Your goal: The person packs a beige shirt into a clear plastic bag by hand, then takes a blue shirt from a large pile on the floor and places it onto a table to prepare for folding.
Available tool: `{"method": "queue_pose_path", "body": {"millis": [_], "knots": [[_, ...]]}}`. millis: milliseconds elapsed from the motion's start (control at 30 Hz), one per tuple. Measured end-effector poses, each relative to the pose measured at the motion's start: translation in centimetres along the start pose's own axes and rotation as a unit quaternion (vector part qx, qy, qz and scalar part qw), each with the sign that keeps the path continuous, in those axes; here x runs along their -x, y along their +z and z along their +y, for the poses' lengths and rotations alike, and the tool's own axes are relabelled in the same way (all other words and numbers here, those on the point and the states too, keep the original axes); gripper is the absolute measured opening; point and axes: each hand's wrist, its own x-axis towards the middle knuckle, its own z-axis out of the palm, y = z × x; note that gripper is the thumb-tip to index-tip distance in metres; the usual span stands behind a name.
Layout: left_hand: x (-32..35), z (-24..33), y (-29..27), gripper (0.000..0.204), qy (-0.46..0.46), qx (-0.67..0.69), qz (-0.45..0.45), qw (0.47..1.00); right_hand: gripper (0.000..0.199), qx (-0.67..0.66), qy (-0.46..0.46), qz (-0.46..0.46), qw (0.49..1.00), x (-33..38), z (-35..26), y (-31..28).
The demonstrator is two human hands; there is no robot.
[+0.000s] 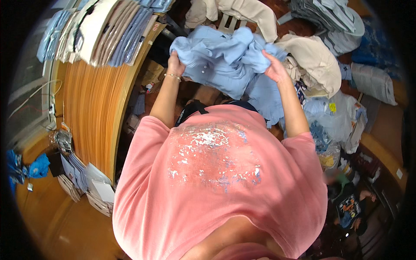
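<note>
Light-blue crumpled cotton button shirt (225, 60) hangs bunched in front of the person's chest, held up between both hands above a cluttered floor. In the head view, the left hand (175, 64) grips the shirt's left edge, its fingers closed tight into the cloth, a thin bracelet (172, 76) on the wrist below it. The right hand (274, 67) holds the shirt's right side, fingers curled around a fold of the fabric with the palm partly showing. Just behind the shirt lie cream-coloured folded garments (312, 58), and a clear plastic bag of clothes (336, 119) sits near the right forearm. To the left, a long orange wooden worktop (91, 112) carries a row of folded shirts in blue, beige and white (104, 32) at its far end. The person wears a pink short-sleeved top (216, 182).
</note>
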Motion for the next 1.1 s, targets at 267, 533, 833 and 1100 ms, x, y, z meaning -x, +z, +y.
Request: {"method": "queue_pose_path", "body": {"millis": [267,533,833,1100], "knots": [[1.5,3.0,-5.7,0.055,0.273,-0.211,0.150,0.927,0.039,0.094,-0.196,-0.012,0.976,7.6,-8.5,3.2],[-0.7,-12.7,-5.8,0.046,0.006,-0.431,0.159,0.888,0.038,-0.002,-0.150,-0.013,0.989,11.5,-2.4,-3.9],[-1.4,-9.2,-12.4,0.016,0.122,-0.149,0.162,0.968,0.029,-0.039,-0.127,-0.070,0.989,12.3,-6.9,-9.3],[14.7,3.9,-14.0,0.037,-0.234,-0.018,-0.155,0.960,0.077,0.128,-0.185,-0.228,0.947,7.6,-0.7,6.3]]}}
